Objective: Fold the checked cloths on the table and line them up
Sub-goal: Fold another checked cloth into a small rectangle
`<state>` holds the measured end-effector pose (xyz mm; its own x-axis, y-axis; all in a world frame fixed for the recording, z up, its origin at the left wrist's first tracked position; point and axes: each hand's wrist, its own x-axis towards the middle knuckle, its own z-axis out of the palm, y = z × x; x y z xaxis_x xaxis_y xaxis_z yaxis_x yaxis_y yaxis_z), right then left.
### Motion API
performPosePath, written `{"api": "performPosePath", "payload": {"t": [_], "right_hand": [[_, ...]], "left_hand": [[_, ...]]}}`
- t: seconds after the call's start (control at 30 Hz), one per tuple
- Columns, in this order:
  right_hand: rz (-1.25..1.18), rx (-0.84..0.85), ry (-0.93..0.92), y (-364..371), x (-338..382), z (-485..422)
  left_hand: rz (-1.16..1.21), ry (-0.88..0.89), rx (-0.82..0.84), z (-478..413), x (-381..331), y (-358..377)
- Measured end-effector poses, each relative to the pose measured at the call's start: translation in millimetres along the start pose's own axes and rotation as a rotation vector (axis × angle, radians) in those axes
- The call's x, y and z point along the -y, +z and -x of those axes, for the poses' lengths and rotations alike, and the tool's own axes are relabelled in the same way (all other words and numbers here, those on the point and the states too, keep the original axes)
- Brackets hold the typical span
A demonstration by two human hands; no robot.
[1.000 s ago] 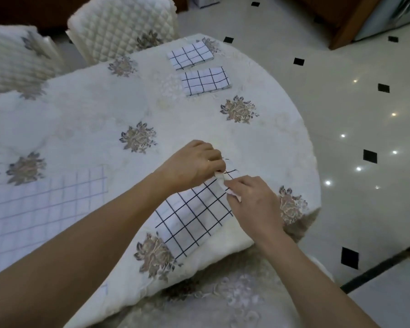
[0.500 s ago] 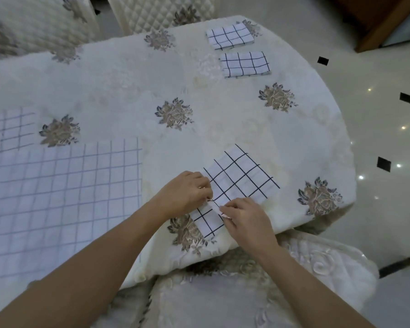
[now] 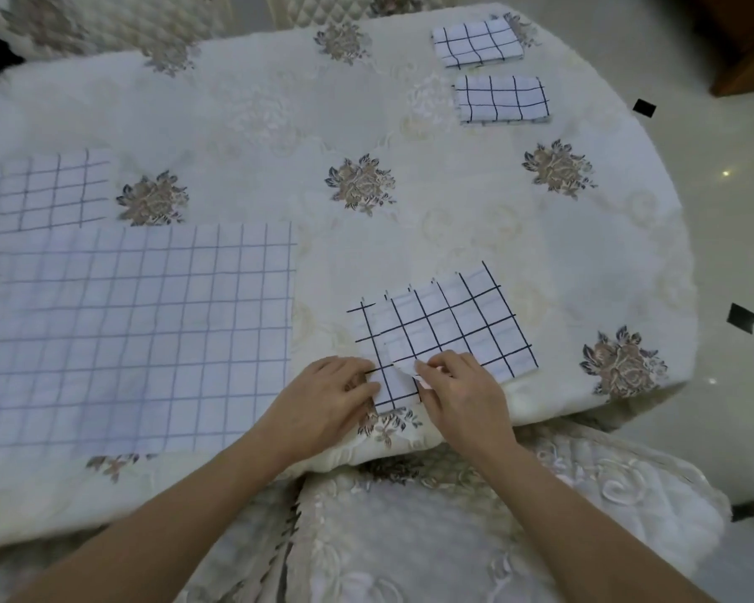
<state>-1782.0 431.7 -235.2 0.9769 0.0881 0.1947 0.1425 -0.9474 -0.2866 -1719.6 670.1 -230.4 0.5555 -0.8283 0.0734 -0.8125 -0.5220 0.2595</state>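
A: Biggest first. Oval table [image 3: 475, 219] under a cream embossed tablecloth [image 3: 257, 124] with embroidered flower motifs, quilted chair backs at the far edge. Soft, padded-looking, matte.

B: Cloths?

A: Large unfolded checked cloth [image 3: 140, 337] flat at the left, thin pale grid, square-ish. A second unfolded cloth [image 3: 40, 193] lies behind it, partly under it, running off frame. Two folded cloths [image 3: 477, 42] and [image 3: 502, 99] at the far right, small rectangles, one behind the other, near but not touching. Bold dark grid on those.

B: And the one in hand?

A: Half-folded cloth [image 3: 449, 328] near the front edge, right of the big one, tilted. The top layer shows a fainter grid than the layer under it, so thin weave, some show-through.

B: What changed?

A: A second ago both hands were at the cloth's far corner; now they're at its near corner, and the cloth lies flatter and more square to the person. Camera has tipped down too. Reads as one fold laid, next one starting.

B: Fingers?

A: Left hand [image 3: 327, 393] curled, fingertips on the cloth's left near edge. Pinching or just pressing, cannot tell. Right hand [image 3: 458, 389] pinches a lifted white corner of the top layer.

B: Progress?

A: Two done, one mid-fold, two untouched. Line-up spot is probably below the second folded one.
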Motion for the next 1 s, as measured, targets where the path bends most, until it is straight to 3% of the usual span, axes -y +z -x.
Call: {"api": "performPosePath", "payload": {"t": [0.33,0.63,0.8,1.0], "right_hand": [[-0.047,-0.097,0.063,23,30,-5],[0.077,0.088,-0.016,32,41,-1],[0.07,0.108,-0.017,31,40,-1],[-0.016,0.167,-0.002,21,41,3]], "left_hand": [[-0.068,-0.071,0.079,18,-5,12],[-0.093,-0.196,0.095,24,-9,12],[-0.088,-0.195,0.115,23,-7,9],[-0.028,-0.313,-0.029,6,4,8]]}}
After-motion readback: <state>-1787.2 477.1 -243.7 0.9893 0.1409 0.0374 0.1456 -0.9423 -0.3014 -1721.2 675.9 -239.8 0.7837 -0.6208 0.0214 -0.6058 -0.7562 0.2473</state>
